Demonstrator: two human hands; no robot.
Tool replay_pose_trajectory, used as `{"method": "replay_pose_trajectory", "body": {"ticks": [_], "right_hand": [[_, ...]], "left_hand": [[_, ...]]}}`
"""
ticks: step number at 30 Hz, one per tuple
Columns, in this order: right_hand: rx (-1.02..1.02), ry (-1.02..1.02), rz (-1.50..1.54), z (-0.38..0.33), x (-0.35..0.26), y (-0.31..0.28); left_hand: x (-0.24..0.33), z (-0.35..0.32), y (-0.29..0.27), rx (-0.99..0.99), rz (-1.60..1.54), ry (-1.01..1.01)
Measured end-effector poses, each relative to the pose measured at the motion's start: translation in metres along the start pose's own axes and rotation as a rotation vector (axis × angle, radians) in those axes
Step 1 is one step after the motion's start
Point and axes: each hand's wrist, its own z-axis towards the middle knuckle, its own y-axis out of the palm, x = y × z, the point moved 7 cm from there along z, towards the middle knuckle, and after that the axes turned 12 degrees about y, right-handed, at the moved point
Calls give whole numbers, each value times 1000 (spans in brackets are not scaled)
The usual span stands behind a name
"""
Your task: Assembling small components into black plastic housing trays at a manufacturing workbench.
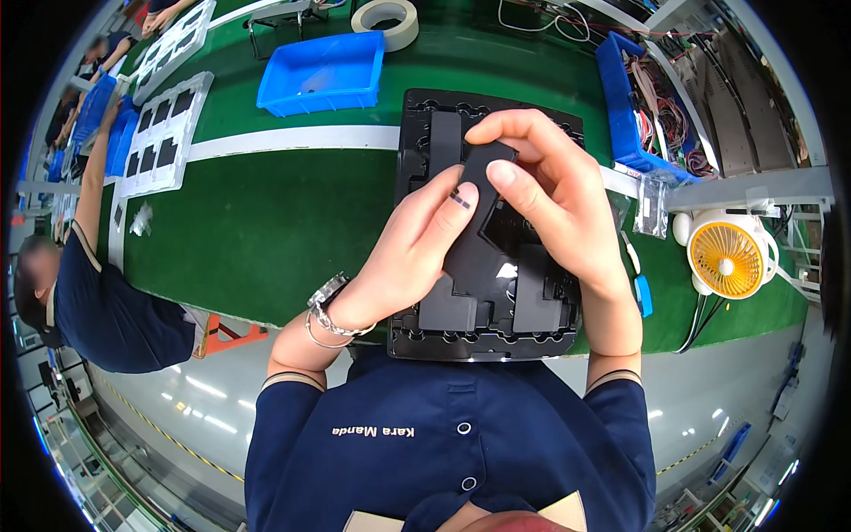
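Note:
Between my two hands is a black flat plastic part [479, 206] with a stepped outline, raised over a black moulded tray [409, 344]. My left hand [417, 232] is closed on its left edge, the thumb lying on top. A small dark strip [460, 199] shows at the left thumb's tip; whether it is stuck there I cannot tell. My right hand [557, 191] pinches the upper end, thumb on the face and fingers curled behind. Similar black parts [539, 297] lie in the tray's pockets. The fingers under the held part are hidden.
Beyond the tray are a blue bin [324, 73] and a tape roll [386, 22]. At right are a blue crate of wires [640, 115], a yellow-and-white fan [725, 262] and a blue-handled tool [643, 295]. White trays [166, 142] and a seated person [120, 297] are at left.

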Motion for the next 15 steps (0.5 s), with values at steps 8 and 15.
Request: {"method": "replay_pose_trajectory", "body": {"ticks": [8, 15], "right_hand": [[361, -15, -352, 21, 27, -115], [257, -77, -612, 23, 54, -90]], "left_hand": [[16, -26, -21, -95, 886, 422], [10, -47, -10, -251, 1062, 399]]}}
